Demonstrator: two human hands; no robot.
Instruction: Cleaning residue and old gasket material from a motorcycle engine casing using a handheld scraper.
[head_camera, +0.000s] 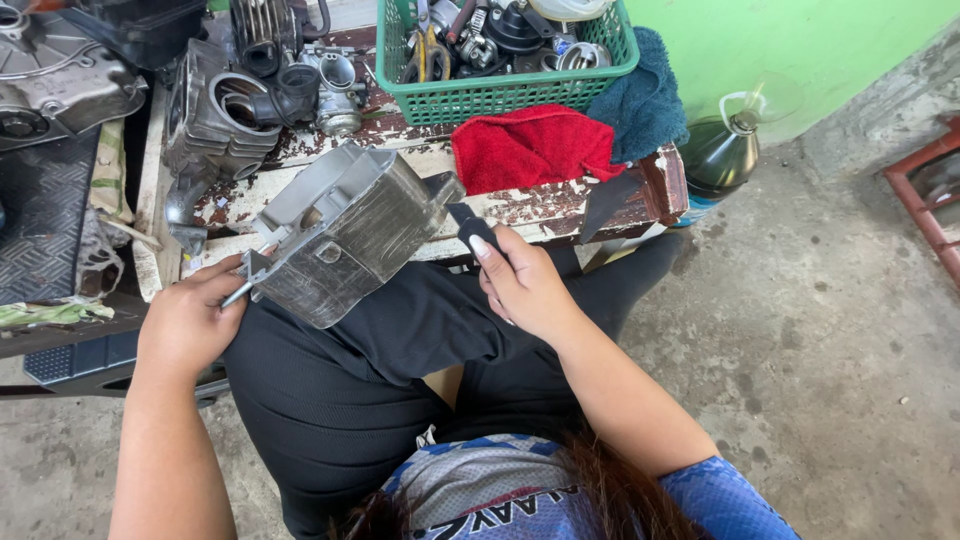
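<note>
Left hand (190, 320) clenched around the near lower corner of a grey cast-metal engine casing, box-shaped and scuffed (345, 235). Casing rests on the person's lap, on the black trousers (400, 330), upper end leaning at the edge of the worn wooden bench with peeling white paint (540, 210). Long axis runs diagonal, lower-left to upper-right; open hollow side faces up and left, flat outer wall faces the right hand. Right hand (525, 285) pinches a small dark strip of abrasive paper (472, 228) between thumb and fingers, tip just beside the casing's right wall; contact cannot be told. On the bench: crumpled red cloth (530, 145), dark teal towel (640, 100), green plastic mesh basket (500, 95) filled with small metal parts, dark finned engine cylinder parts (225, 115) to the left. Dark green glass bottle (720, 155) on the concrete floor by the bench end.
</note>
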